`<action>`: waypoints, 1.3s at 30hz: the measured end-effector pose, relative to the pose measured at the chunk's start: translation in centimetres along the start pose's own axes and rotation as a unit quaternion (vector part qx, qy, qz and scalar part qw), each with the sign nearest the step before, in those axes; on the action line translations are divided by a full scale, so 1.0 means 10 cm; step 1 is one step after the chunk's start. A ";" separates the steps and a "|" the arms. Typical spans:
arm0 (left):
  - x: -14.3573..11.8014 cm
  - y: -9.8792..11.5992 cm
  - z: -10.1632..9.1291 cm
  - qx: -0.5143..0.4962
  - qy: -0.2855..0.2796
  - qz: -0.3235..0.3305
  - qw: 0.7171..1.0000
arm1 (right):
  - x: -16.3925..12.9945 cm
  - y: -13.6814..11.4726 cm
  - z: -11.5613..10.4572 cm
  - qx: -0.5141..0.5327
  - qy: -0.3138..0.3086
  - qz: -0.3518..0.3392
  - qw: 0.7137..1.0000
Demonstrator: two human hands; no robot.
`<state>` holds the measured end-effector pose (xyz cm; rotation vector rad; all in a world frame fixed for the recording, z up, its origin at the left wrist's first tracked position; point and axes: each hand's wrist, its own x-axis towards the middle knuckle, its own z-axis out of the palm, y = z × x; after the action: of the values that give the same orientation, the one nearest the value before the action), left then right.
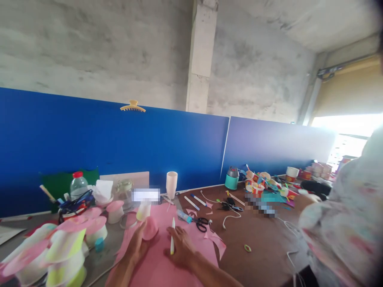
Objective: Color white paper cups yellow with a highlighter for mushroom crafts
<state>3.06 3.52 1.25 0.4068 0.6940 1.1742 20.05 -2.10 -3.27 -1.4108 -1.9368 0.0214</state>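
Over a large pink paper sheet (161, 269), my left hand (138, 244) is closed at the edge of a round pink paper disc (150, 229). The disc sits against a white and yellow paper cup (144, 212), which appears tilted; whether the two are joined I cannot tell. Held nearly upright in my right hand (182, 245) is a white marker (172, 239) with a yellow end. That hand rests on the pink sheet. Black-handled scissors (202, 224) and a clear tube with a blue cap (184, 216) lie just beyond it.
Several cups with pink discs (67, 239) crowd the left side. A bottle with a red cap (78, 185) stands behind them. Markers (192, 202), pink scraps (217, 241) and cables lie to the right. Another person's patterned sleeve (338, 215) is at far right. A blue partition (89, 139) bounds the back.
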 end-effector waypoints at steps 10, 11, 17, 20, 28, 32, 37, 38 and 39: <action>0.08 0.03 0.00 -0.015 0.005 0.011 1.000 | -0.05 0.16 0.09 0.065 0.032 -0.004 0.997; 0.09 0.03 -0.01 -0.014 0.008 0.012 1.000 | -0.05 0.16 0.09 0.066 0.033 -0.003 0.997; 0.08 0.04 -0.01 -0.005 0.023 0.014 1.000 | -0.05 0.13 0.06 0.064 0.024 -0.013 0.998; 0.06 0.06 0.02 -0.005 0.023 0.017 1.000 | -0.03 0.09 0.01 0.054 0.016 -0.019 0.998; 0.09 0.07 0.03 -0.007 0.049 0.012 0.999 | 0.01 0.11 0.02 0.063 0.013 -0.044 0.997; 0.09 0.06 0.02 -0.001 0.060 -0.002 0.998 | 0.00 0.12 0.01 0.072 0.003 -0.041 0.997; 0.03 0.08 0.07 -0.013 0.058 -0.026 0.998 | 0.01 0.09 -0.06 0.083 -0.024 -0.035 0.996; 0.01 0.09 0.08 -0.014 0.059 -0.031 0.998 | 0.01 0.08 -0.07 0.081 -0.028 -0.032 0.996; -0.01 0.09 0.10 -0.013 0.052 -0.045 0.998 | 0.01 0.08 -0.07 0.080 -0.031 -0.030 0.996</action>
<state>3.06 3.77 2.55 0.2921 0.7792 1.1238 21.07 -1.95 -3.01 -1.2604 -1.9803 0.1894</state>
